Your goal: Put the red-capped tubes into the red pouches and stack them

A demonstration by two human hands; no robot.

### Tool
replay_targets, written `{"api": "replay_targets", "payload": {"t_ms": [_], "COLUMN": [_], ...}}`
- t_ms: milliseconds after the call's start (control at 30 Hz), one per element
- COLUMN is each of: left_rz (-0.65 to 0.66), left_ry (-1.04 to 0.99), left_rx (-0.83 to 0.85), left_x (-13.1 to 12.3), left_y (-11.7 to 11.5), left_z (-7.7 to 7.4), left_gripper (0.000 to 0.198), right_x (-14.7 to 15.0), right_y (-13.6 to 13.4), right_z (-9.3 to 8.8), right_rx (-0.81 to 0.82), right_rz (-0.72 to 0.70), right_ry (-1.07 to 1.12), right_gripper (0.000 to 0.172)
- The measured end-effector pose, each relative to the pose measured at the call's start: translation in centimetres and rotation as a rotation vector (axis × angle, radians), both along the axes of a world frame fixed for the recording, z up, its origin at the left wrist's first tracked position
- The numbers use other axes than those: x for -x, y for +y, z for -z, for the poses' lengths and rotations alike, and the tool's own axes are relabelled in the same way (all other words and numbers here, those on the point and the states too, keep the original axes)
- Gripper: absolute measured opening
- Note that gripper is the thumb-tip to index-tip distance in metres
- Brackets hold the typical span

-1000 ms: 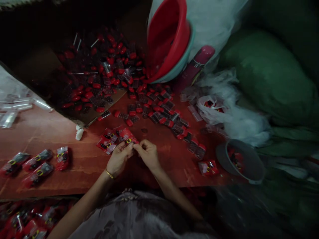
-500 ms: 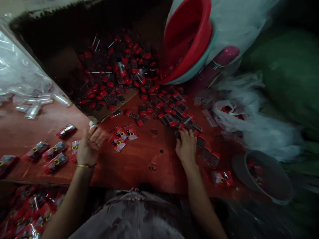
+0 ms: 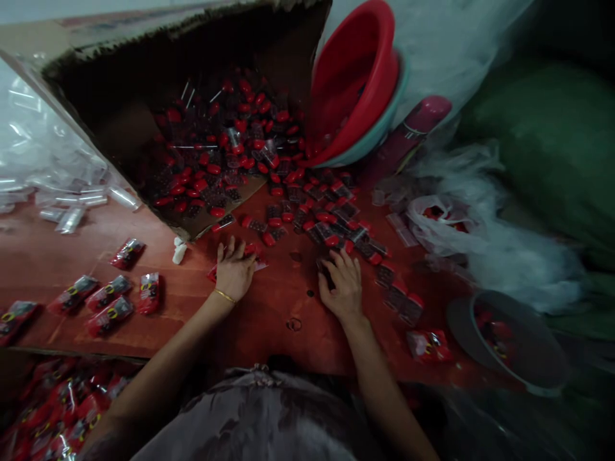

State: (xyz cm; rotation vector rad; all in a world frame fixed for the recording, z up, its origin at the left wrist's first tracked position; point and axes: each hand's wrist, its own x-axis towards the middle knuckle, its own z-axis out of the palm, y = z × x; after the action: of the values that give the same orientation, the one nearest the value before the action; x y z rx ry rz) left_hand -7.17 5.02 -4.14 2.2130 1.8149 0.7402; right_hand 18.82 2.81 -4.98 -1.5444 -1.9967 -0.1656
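Note:
My left hand (image 3: 234,274), with a gold bangle at the wrist, lies over a few flat red printed packets (image 3: 259,257). Its fingers are spread and partly cover them. My right hand (image 3: 343,285) is curled at the near edge of a loose pile of small clear containers with red caps (image 3: 331,214). Between its thumb and fingers shows a dark, see-through small container (image 3: 327,264), partly hidden. Several filled red packets (image 3: 110,315) lie on the red table (image 3: 269,346) to the left.
A tipped cardboard box (image 3: 115,121) spills red-capped containers. A red basin (image 3: 384,38) leans beside it, near a pink-capped bottle (image 3: 427,115). Right are plastic bags (image 3: 509,250) and a grey tub (image 3: 523,378). Clear tubes (image 3: 72,218) lie left; more red packets fill the lower left (image 3: 62,410).
My left hand has moved right, from beside the filled packets onto the flat red packets. My right hand has shifted slightly left from the pile, with a small container now showing in its fingers.

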Motion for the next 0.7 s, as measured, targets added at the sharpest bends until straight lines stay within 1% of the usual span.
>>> {"api": "replay_targets", "payload": {"t_ms": [67,133,167,233,267,300,367,400,467,500,600,633,700], "left_rz": [-0.036,-0.064,-0.068,-0.049,-0.029,-0.008,0.006,-0.012,-0.062,-0.076,-0.104,-0.127,-0.199], "left_ry": [-0.040,-0.087,-0.103,-0.124,-0.134,-0.149,-0.218,-0.283,-0.494,-0.630,-0.995,-1.080,-1.206], "left_rx": [-0.028,-0.059,-0.073,-0.086,-0.085,-0.081,-0.066,-0.051,0.038,0.124,0.414,0.463,0.473], "left_x": [-0.3,-0.8,-1.2,-2.0,-2.4,-2.8,-3.4,-3.6,-3.8,-3.8,-4.2,-4.4,-5.0], "left_y": [-0.6,-1.1,-1.4,-2.0,-2.3,-2.5,-2.9,-3.0,-3.0,-3.0,-2.9,-3.0,-3.0], "left_z": [-0.7,-1.7,-2.3,-3.4,-3.9,-4.2,-4.5,-4.5,-4.2,-4.0,-3.2,-2.9,-2.7], "left_gripper": [0.027,0.027,0.027,0.026,0.026,0.026,0.031,0.035,0.042,0.043,0.033,0.031,0.027], "right_x": [1.2,3.1,4.4,6.9,8.1,9.1,10.4,10.8,10.8,10.7,10.0,9.9,9.7], "right_y": [-0.7,-1.4,-1.7,-1.8,-1.7,-1.6,-1.1,-1.0,-0.9,-0.9,-1.4,-1.6,-1.9], "right_z": [-1.0,-1.9,-2.4,-2.9,-2.9,-2.9,-2.6,-2.4,-2.1,-1.9,-1.8,-1.9,-2.0], "right_rx": [0.026,0.109,0.189,0.403,0.487,0.535,0.543,0.522,0.474,0.457,0.426,0.418,0.395], "right_rz": [0.006,-0.029,-0.061,-0.138,-0.167,-0.176,-0.164,-0.149,-0.128,-0.126,-0.138,-0.142,-0.136], "right_ry": [0.110,0.317,0.444,0.693,0.786,0.852,0.947,0.985,1.042,1.052,0.986,0.952,0.896], "right_gripper": [0.023,0.024,0.026,0.030,0.030,0.028,0.027,0.027,0.029,0.030,0.031,0.031,0.031]}}
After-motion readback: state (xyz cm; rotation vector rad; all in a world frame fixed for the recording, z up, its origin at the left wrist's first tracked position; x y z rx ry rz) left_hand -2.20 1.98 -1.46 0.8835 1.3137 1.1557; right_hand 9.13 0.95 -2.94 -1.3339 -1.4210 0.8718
